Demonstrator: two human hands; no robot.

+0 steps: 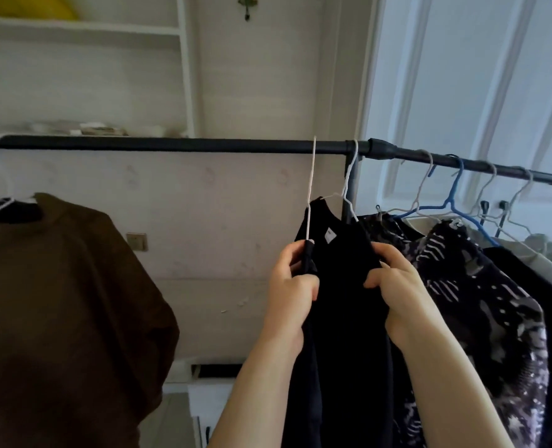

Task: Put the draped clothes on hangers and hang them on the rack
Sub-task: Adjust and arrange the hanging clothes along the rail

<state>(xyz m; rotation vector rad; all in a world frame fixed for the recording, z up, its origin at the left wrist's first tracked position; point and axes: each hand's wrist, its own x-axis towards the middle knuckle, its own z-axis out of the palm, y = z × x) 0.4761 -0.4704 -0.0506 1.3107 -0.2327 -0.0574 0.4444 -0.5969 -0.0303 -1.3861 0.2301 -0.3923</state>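
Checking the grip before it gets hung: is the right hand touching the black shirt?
Touching. The head view shows the right hand with fingers curled into the black shirt at its shoulder.

Black garment (345,286) hangs on white hanger (345,189) from rack rail (171,144).

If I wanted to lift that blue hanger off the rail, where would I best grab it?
Probably by the neck just under the hook of the blue hanger, reaching in from the front, above the clothes. That stem stands bare between the rail and the patterned garment, while its arms run in among the neighbouring white hangers. Then lift up so the hook clears the rail.
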